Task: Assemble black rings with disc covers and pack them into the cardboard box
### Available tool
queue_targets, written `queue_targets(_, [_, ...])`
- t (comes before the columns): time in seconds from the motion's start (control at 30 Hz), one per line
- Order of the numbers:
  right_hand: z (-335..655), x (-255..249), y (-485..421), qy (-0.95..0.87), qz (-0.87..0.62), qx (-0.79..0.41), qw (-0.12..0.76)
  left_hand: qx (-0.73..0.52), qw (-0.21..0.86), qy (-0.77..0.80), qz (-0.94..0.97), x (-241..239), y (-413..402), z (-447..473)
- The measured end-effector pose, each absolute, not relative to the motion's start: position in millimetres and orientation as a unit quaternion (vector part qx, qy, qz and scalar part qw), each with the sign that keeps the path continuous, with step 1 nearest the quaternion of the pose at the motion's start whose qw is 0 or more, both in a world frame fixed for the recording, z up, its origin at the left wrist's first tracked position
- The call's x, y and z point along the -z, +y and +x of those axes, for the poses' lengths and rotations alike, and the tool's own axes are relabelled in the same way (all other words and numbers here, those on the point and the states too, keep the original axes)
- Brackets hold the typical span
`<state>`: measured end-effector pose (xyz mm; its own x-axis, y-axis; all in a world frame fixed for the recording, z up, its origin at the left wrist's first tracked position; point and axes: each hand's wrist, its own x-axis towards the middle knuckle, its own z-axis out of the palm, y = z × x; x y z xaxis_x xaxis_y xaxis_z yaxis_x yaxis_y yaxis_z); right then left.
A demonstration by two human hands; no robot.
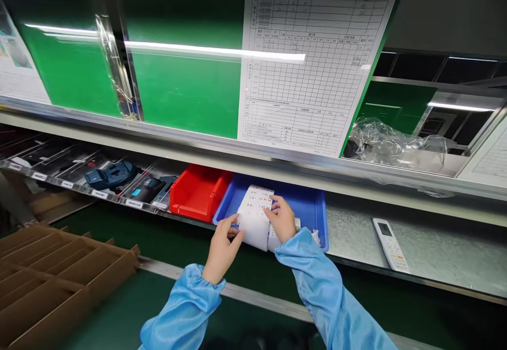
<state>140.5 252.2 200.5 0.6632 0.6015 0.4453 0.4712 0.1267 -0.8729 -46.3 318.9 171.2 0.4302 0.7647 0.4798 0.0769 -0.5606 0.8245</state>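
Green workbench point(166, 244) w/ shelf above. Left hand point(222, 247) and right hand point(282, 218) both pinch curled white printed paper strip point(255, 215), at near edge of blue plastic tray point(309, 207); red bin point(198, 191) just left.

- Paper slip point(255, 215), pinched between left hand point(222, 247) and right hand point(282, 218): three short printed lines, each with a decimal figure. The digits are too blurred to read surely.
- Gridded form sheet point(309, 59), hung above the grip: tables and fine print, illegible.
- White tags point(133, 204) on the shelf rail, left of the grip: unreadable.
- Remote control point(390, 244), right of the grip: markings illegible.
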Motion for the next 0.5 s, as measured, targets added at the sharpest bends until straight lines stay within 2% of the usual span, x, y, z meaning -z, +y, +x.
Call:
queue_targets(0.23, [141.0,-208.2,243.2,-0.385,-0.646,-0.080,0.654,-0.482,0.205,0.209,0.826,-218.7,345.2,-32.1])
queue_targets(0.37, [137.1,-209.1,235.0,-0.394,-0.670,-0.052,0.627,-0.412,0.201,0.159,0.874,-241.0,369.9,-9.3])
queue_targets(0.5, [131.8,-207.2,225.8,-0.394,-0.691,-0.025,0.606,-0.337,0.198,0.155,0.907,-244.0,374.1,3.1])
